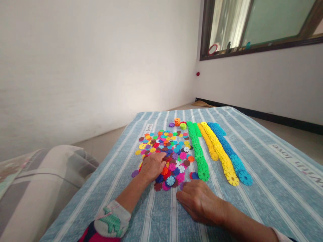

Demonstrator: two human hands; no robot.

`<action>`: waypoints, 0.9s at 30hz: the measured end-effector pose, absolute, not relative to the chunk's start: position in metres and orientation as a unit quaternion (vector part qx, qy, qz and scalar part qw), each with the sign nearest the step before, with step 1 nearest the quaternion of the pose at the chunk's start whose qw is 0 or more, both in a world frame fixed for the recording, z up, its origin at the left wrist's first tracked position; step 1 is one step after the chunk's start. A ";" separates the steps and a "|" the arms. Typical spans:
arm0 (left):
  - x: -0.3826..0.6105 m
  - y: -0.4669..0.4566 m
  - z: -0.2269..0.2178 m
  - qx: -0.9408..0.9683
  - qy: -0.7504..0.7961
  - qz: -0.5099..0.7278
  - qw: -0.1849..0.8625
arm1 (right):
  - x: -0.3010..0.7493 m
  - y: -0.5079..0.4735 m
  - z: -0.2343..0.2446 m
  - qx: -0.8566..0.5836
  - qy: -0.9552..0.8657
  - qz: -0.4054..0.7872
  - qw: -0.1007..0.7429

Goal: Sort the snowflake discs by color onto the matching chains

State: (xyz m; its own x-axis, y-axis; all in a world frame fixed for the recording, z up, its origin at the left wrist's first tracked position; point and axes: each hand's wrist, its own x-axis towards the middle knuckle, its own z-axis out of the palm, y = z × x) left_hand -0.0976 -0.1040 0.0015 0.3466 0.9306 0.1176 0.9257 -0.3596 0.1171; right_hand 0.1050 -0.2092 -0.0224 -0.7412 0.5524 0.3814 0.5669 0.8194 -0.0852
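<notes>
Grip: the left hand [152, 166] bent its fingers over the heap [175, 156] at the centre of the frame; the right hand [199, 200], below and right of centre, was curled, its fingertips hidden. Whether either held a disc could not be told. Pale wall [101, 64] filled the upper left. Striped cloth [267, 191] spanned the middle and bottom, and a window [277, 23] occupied the upper right. Many-coloured discs lay loose and overlapping in the heap. Right of centre slanted long rows of overlapping discs: blue row [231, 153] rightmost, yellow row [220, 150] between, green row [197, 150] nearest the heap. Orange stack [177, 122] stood just above the heap.
</notes>
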 end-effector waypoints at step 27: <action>-0.111 -0.084 -0.011 0.771 0.568 0.262 0.117 | 0.106 -0.209 -0.023 -0.300 -0.930 -0.014 0.210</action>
State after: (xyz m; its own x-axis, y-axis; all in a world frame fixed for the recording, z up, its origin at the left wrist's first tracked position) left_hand -0.1115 -0.0844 -0.0105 0.2171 0.9377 0.2713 0.8157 -0.3269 0.4773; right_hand 0.1059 -0.2087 -0.0229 -0.7310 0.5530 0.3996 0.5647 0.8192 -0.1007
